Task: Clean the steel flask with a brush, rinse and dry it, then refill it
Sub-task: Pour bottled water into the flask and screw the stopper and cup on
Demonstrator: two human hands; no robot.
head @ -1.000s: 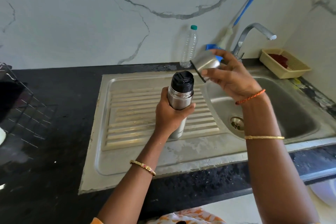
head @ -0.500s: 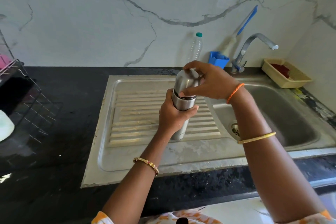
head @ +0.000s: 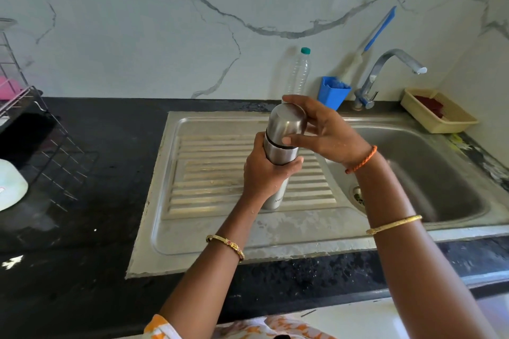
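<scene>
The steel flask (head: 279,155) stands upright on the ribbed drainboard (head: 214,173) of the steel sink. My left hand (head: 264,173) grips its body around the middle. My right hand (head: 325,132) holds the steel cup cap (head: 287,124) from above, seated over the flask's top with a dark gap showing under its rim. A bottle brush with a blue handle (head: 377,33) leans in a blue holder (head: 332,92) behind the sink, next to the tap (head: 385,74).
A clear plastic bottle with a green cap (head: 298,73) stands against the marble wall. A beige tray (head: 438,111) sits at the sink's far right corner. A wire dish rack (head: 33,129) occupies the black counter at left. The basin (head: 424,170) lies right of the flask.
My right hand brought the steel cap from the air beside the flask down onto its black stopper and now holds it there. The left hand kept its grip on the flask.
</scene>
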